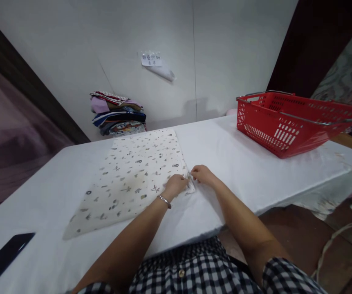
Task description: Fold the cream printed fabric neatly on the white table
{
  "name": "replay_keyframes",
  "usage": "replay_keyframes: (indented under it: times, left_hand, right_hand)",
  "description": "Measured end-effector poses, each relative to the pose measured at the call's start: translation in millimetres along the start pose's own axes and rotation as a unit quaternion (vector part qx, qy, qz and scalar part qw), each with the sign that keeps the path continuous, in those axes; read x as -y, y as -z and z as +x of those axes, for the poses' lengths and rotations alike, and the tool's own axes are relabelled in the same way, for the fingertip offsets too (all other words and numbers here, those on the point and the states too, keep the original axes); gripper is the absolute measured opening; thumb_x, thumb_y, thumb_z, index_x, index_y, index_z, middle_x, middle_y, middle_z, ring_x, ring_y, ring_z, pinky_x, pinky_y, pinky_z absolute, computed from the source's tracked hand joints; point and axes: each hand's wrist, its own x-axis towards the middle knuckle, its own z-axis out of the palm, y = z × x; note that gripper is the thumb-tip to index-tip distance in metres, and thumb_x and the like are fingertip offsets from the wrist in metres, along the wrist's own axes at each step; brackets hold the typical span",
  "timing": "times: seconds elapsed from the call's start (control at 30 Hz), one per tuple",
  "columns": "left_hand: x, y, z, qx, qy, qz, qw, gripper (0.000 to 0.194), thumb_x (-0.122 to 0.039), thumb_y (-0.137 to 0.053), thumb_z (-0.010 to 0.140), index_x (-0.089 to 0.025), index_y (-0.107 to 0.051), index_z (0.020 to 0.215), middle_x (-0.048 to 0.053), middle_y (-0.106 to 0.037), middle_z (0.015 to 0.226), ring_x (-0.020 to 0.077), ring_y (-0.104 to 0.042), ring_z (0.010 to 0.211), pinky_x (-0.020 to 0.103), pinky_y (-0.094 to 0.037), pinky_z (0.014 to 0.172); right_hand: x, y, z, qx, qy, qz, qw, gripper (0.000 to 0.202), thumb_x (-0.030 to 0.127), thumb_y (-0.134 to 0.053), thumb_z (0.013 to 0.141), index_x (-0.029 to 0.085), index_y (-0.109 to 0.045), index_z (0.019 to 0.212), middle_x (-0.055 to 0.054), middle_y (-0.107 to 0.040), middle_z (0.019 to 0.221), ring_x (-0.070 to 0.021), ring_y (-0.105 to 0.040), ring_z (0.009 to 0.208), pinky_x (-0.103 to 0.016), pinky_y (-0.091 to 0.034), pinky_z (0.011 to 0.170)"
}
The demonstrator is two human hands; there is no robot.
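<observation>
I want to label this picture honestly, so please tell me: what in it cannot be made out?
All in the head view:
Right hand: whether it pinches the patterned cloth; the contact shows too small.
Red basket: its floor, hidden by its near wall.
Dark flat object: its full shape, cut off by the picture's edge.
Wall note: its writing, too small and blurred.

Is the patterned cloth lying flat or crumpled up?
Mostly flat: the patterned cloth spreads smoothly across the white table, with creases showing beside the left hand.

On the white-covered table (215, 143), a printed cloth (133, 173), a red basket (258, 124) and a flat dark object (5, 259).
</observation>
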Motion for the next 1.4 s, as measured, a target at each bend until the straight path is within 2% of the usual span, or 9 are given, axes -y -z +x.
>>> replay_keyframes:
  times: [0.13, 0.43, 0.6, 0.77, 0.9, 1.03, 1.17, 1.3, 1.4]
  left_hand:
    - [0.1, 0.7, -0.1, 0.005, 0.005, -0.012, 1.000, 0.022, -0.029, -0.050, 0.073, -0.016, -0.066, 0.068, 0.000, -0.056, 0.052, 0.0101, -0.048, 0.046, 0.021, -0.030, 0.043]
    - [2.1, 0.3, 2.7, 0.001, 0.001, -0.009, 1.000, 0.019, -0.024, -0.048, 0.071, -0.016, -0.064, 0.065, 0.000, -0.058, 0.055, 0.0103, -0.050, 0.051, 0.020, -0.034, 0.046]
    - [-4.9, 0.4, 6.4, -0.013, 0.005, -0.007, 1.000, 0.016, -0.022, -0.050, 0.070, -0.017, -0.065, 0.070, 0.001, -0.061, 0.059, 0.0119, -0.054, 0.057, 0.021, -0.040, 0.052]
    - [-8.0, -3.5, 7.5, 0.022, 0.012, -0.062, 0.998, 0.016, -0.023, -0.050, 0.070, -0.015, -0.063, 0.067, 0.001, -0.058, 0.053, 0.0104, -0.052, 0.050, 0.019, -0.036, 0.046]
    - [-4.8, -6.4, 9.5, 0.044, 0.029, -0.097, 0.994, 0.026, -0.032, -0.046, 0.078, -0.014, -0.063, 0.072, 0.002, -0.060, 0.054, 0.0101, -0.053, 0.045, 0.019, -0.037, 0.043]
    - [-7.1, -4.6, 15.6, 0.054, 0.035, -0.114, 0.991, 0.038, -0.045, -0.042, 0.082, -0.013, -0.062, 0.073, 0.006, -0.068, 0.070, 0.0102, -0.057, 0.046, 0.020, -0.040, 0.044]
    - [-12.4, 0.4, 20.9, 0.069, 0.038, -0.101, 0.992, 0.030, -0.037, -0.052, 0.078, -0.012, -0.059, 0.062, 0.007, -0.068, 0.067, 0.0088, -0.055, 0.042, 0.019, -0.040, 0.044]
    - [-12.4, 1.9, 19.5, 0.070, 0.048, -0.105, 0.991, 0.025, -0.030, -0.048, 0.079, -0.011, -0.059, 0.066, 0.007, -0.070, 0.073, 0.0077, -0.056, 0.045, 0.017, -0.040, 0.044]
    - [-9.6, 0.7, 17.1, 0.066, 0.049, -0.107, 0.991, 0.026, -0.028, -0.044, 0.081, -0.011, -0.060, 0.071, 0.008, -0.071, 0.078, 0.0073, -0.057, 0.046, 0.017, -0.041, 0.044]
  right_hand:
    - [-12.6, -14.1, -4.9, -0.034, 0.022, -0.022, 0.999, 0.016, 0.023, -0.051, 0.077, 0.016, -0.064, 0.071, 0.001, -0.061, 0.056, -0.0090, -0.050, 0.049, -0.020, -0.035, 0.051]
    - [-11.6, -16.0, -9.2, -0.003, 0.053, -0.118, 0.992, 0.011, 0.020, -0.054, 0.073, 0.018, -0.064, 0.068, -0.002, -0.065, 0.070, -0.0119, -0.053, 0.064, -0.021, -0.031, 0.055]
    - [-15.1, -16.9, -7.7, -0.001, 0.048, -0.079, 0.996, 0.012, 0.022, -0.053, 0.072, 0.018, -0.062, 0.066, 0.000, -0.062, 0.064, -0.0112, -0.051, 0.060, -0.021, -0.031, 0.053]
    - [-15.4, -15.6, -8.7, 0.021, 0.028, 0.007, 0.999, 0.010, 0.019, -0.052, 0.068, 0.017, -0.060, 0.064, 0.002, -0.058, 0.057, -0.0093, -0.047, 0.053, -0.020, -0.031, 0.050]
    - [-20.0, -16.9, -6.7, 0.029, 0.039, 0.024, 0.999, 0.009, 0.019, -0.051, 0.068, 0.016, -0.058, 0.063, 0.003, -0.054, 0.053, -0.0084, -0.045, 0.051, -0.019, -0.030, 0.047]
    - [-24.2, -17.1, -6.0, 0.056, 0.065, 0.076, 0.993, 0.011, 0.022, -0.050, 0.070, 0.016, -0.058, 0.063, 0.005, -0.050, 0.051, -0.0075, -0.041, 0.049, -0.018, -0.030, 0.046]
    - [-21.1, -10.6, -7.9, 0.096, 0.047, 0.135, 0.985, 0.012, 0.022, -0.052, 0.069, 0.016, -0.061, 0.067, 0.006, -0.047, 0.048, -0.0074, -0.039, 0.045, -0.019, -0.031, 0.046]
    - [-18.3, -5.0, -5.6, 0.017, 0.012, 0.091, 0.996, 0.015, 0.020, -0.051, 0.071, 0.016, -0.066, 0.073, 0.004, -0.056, 0.054, -0.0084, -0.043, 0.048, -0.020, -0.033, 0.049]
    - [-17.7, -7.3, -3.6, -0.031, 0.029, 0.002, 0.999, 0.016, 0.017, -0.051, 0.072, 0.017, -0.067, 0.071, 0.000, -0.063, 0.062, -0.0103, -0.051, 0.057, -0.020, -0.035, 0.055]
